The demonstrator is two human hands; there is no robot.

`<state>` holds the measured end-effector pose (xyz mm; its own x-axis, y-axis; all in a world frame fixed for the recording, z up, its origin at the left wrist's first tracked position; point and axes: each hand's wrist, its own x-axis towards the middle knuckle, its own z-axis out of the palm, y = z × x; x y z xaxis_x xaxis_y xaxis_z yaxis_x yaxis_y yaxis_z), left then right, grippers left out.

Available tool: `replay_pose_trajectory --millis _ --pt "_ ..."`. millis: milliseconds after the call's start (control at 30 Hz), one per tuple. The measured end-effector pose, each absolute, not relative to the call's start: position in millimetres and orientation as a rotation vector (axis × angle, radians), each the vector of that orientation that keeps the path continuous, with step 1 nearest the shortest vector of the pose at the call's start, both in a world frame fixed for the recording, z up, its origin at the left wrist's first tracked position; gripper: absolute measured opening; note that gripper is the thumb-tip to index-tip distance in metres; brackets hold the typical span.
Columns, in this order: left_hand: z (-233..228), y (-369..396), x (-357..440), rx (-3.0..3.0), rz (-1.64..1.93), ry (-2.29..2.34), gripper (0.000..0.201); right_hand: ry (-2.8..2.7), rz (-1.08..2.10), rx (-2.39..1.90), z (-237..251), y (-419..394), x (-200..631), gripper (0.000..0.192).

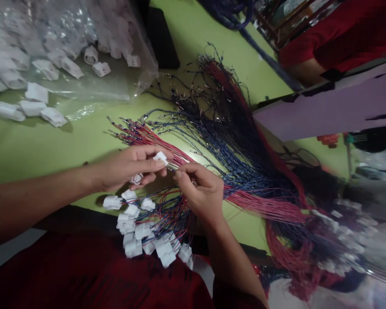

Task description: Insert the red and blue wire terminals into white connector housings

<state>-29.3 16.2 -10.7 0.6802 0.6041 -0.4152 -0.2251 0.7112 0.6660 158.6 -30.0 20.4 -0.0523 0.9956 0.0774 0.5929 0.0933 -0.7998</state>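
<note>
My left hand [128, 169] pinches a white plug [161, 157], my right hand [201, 191] pinches a wire [171, 167] at it; finished plugs [144, 231] pile below my hands, many loose wires [231, 141] beyond.

No readable text, label or number anywhere; white connector housings [138, 231] at 6 o'clock perhaps embossed, too blurred.
</note>
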Motion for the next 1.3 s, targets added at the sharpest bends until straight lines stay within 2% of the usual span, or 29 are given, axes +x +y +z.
replay_pose_trajectory --millis 233,433,767,933,1000,1067,1133,1300 --pt "-14 15 -31 0.586 0.517 0.659 0.012 -1.647 0.852 -1.607 18 -34 156 0.013" --pt "-12 16 -32 0.606 0.502 0.656 0.01 -1.711 0.773 -1.615 16 -36 153 0.012" --pt "-8 14 -27 0.79 0.437 0.773 0.017 -1.835 0.637 -1.56 7 -35 140 0.015" --pt "-8 12 -27 0.77 0.456 0.785 0.015 -1.821 0.838 -1.553 10 -27 154 0.018" --pt "-7 12 -27 0.747 0.459 0.791 0.01 -1.801 0.709 -1.639 6 -11 170 0.018" --pt "-6 13 -26 0.711 0.479 0.793 0.008 -1.833 0.401 -1.738 -3 11 187 0.012" --pt "-5 13 -25 0.66 0.507 0.791 0.01 -1.97 0.224 -1.75 -14 30 200 0.011" --pt "-4 16 -26 0.601 0.539 0.766 0.017 -1.95 0.242 -1.656 -8 34 208 0.012"
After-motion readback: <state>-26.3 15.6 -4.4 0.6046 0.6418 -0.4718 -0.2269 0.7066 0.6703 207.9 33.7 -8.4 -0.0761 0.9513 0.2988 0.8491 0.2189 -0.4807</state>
